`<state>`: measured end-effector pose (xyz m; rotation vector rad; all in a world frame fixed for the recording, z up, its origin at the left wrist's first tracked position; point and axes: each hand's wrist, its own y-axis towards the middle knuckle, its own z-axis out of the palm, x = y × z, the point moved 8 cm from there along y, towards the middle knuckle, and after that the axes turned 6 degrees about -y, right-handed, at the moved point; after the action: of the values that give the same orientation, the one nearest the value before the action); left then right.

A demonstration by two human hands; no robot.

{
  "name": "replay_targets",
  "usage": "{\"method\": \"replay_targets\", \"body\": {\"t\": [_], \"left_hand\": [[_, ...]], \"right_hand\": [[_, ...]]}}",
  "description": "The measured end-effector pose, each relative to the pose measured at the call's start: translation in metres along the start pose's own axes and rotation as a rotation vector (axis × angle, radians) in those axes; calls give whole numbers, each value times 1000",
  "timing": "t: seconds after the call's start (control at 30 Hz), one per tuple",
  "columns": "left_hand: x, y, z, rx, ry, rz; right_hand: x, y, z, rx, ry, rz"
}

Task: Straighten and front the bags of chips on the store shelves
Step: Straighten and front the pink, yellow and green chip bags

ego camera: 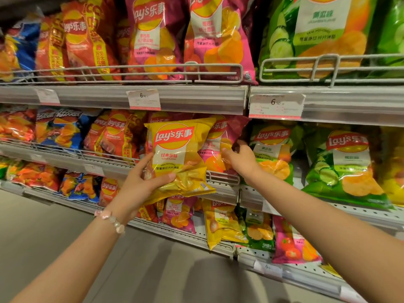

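Yellow chip bag [179, 154] gripped by left hand [140, 182]; right hand [240, 158] grips pink bag [220, 138].

Yellow chip bag [179, 158]: upright, crinkled, lower corner pinched by left-hand fingers [168, 177]; pink chip bag [220, 147] touching right-hand fingers [227, 153].

This was a shop; long metal shelves [122, 97] were packed with rows of bright chip bags [220, 33]; paper price tags [276, 106] with numbers were stuck along the shelf edges; wire rails [328, 62] ran in front.
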<state>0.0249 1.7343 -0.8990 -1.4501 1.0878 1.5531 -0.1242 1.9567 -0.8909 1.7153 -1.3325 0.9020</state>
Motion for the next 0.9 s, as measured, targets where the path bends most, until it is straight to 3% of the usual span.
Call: {"method": "replay_targets", "body": {"t": [0.1,0.23,0.33,0.73,0.9], "left_hand": [[-2,-3,8,18,1,20],[-6,-8,30,65,-6,55],[-11,-12,59,110,17,80],[-38,-37,216,312,133,280],[-39,-48,279,392,140,247]], "right_hand": [[13,-29,-15,-64,187,-83],[21,-67,-10,197,337,-5],[16,-79,-22,253,312,69],[-31,-94,-146,-89,343,77],[-60,-105,-204,-202,352,99]]}}
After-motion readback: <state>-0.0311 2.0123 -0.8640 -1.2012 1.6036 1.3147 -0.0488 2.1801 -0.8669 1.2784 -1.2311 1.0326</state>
